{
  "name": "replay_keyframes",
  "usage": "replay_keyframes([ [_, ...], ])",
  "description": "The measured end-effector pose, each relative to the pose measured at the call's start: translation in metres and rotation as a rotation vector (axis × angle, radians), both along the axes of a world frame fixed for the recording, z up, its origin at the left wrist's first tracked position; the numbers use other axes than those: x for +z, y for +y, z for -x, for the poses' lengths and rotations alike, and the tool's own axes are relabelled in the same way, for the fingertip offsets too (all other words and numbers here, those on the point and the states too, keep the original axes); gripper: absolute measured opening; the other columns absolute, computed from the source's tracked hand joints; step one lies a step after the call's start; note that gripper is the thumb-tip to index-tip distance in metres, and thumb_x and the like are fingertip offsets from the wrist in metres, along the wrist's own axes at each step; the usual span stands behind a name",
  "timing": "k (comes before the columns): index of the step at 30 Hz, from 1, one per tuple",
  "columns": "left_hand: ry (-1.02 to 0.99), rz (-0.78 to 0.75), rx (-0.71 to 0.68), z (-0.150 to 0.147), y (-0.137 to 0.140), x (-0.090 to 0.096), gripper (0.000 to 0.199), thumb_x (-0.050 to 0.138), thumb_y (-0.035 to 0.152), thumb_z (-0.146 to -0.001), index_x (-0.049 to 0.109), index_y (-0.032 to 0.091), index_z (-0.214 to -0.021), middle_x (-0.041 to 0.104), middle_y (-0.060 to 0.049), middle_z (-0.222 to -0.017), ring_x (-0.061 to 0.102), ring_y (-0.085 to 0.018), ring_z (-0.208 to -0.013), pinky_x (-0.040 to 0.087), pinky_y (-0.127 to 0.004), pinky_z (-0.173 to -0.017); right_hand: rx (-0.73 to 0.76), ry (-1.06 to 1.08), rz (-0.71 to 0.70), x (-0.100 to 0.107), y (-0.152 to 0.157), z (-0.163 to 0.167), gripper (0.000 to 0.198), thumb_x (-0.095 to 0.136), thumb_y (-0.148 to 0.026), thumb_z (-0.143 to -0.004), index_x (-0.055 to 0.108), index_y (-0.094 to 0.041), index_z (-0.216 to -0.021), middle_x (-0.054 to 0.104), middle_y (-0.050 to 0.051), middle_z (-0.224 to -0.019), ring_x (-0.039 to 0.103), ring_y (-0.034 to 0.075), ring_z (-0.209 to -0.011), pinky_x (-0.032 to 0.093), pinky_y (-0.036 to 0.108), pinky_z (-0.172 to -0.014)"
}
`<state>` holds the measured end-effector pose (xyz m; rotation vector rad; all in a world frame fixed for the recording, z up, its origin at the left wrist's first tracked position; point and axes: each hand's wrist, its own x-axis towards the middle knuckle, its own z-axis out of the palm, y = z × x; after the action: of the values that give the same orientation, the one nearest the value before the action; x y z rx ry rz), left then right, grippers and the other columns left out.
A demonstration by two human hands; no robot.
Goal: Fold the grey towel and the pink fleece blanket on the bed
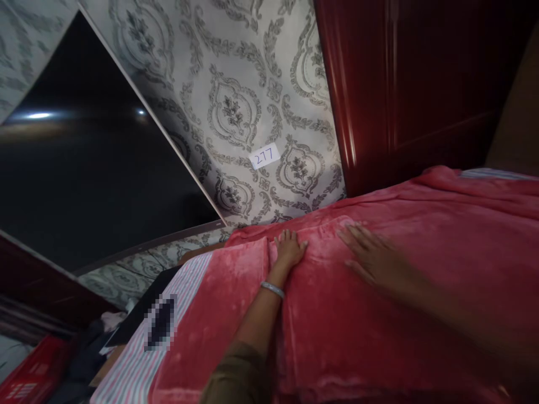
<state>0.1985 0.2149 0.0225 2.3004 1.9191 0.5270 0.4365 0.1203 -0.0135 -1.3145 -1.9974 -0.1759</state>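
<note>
A red plush blanket (337,320) lies spread over a bed, with a fold line running beside my left arm. My left hand (290,248) rests on its far part with the fingers spread, a silver bangle round the wrist. To the right, my right hand (370,255) lies flat on the blanket, fingers stretched out and a little smeared by motion. Neither hand grips anything. Under the blanket's left edge a striped sheet (126,359) shows, with a dark, pixelated patch on it.
A large television (105,151) hangs on the patterned wall (269,106) at the left. A paper marked 277 (265,156) is stuck there. A dark red wooden cabinet (412,84) stands behind the bed at the right. A red crate (33,370) sits at the lower left.
</note>
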Motion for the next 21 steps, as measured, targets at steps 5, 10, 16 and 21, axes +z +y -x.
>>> replay_keyframes([
  [5, -0.036, 0.059, 0.037, 0.009, 0.001, -0.026, 0.065, 0.052, 0.053, -0.095, 0.048, 0.016, -0.148, 0.035, -0.023, -0.162, 0.022, -0.038, -0.155, 0.011, -0.066, -0.122, -0.014, -0.09, 0.126, -0.045, 0.037, -0.001, 0.062, 0.044, -0.054, -0.095, 0.059, -0.017, -0.142, 0.049, 0.016, -0.151, 0.041, 0.034, -0.143, 0.039, 0.057, -0.114],
  [10, -0.089, 0.111, 0.026, 0.013, 0.007, -0.03, 0.071, 0.053, 0.057, -0.093, 0.047, 0.014, -0.149, 0.033, -0.025, -0.162, 0.022, -0.039, -0.155, 0.009, -0.067, -0.122, -0.033, -0.082, 0.161, -0.072, 0.04, -0.011, 0.062, 0.042, -0.058, -0.095, 0.059, -0.021, -0.143, 0.046, 0.013, -0.154, 0.04, 0.035, -0.144, 0.039, 0.061, -0.112],
  [16, -0.061, 0.108, 0.039, 0.01, 0.002, -0.026, 0.071, 0.052, 0.058, -0.094, 0.044, 0.017, -0.152, 0.032, -0.022, -0.164, 0.02, -0.035, -0.156, 0.006, -0.063, -0.123, -0.069, -0.036, 0.227, -0.021, 0.063, -0.001, 0.058, 0.035, -0.05, -0.101, 0.059, -0.02, -0.143, 0.051, 0.016, -0.149, 0.041, 0.039, -0.142, 0.029, 0.07, -0.113],
  [21, -0.028, 0.145, 0.026, 0.007, 0.001, -0.027, 0.074, 0.046, 0.057, -0.096, 0.039, 0.014, -0.156, 0.027, -0.021, -0.166, 0.016, -0.035, -0.157, 0.004, -0.062, -0.124, -0.105, 0.037, 0.395, -0.025, 0.084, 0.007, 0.062, 0.05, -0.054, -0.094, 0.054, -0.023, -0.148, 0.039, 0.015, -0.158, 0.03, 0.042, -0.148, 0.028, 0.072, -0.112],
])
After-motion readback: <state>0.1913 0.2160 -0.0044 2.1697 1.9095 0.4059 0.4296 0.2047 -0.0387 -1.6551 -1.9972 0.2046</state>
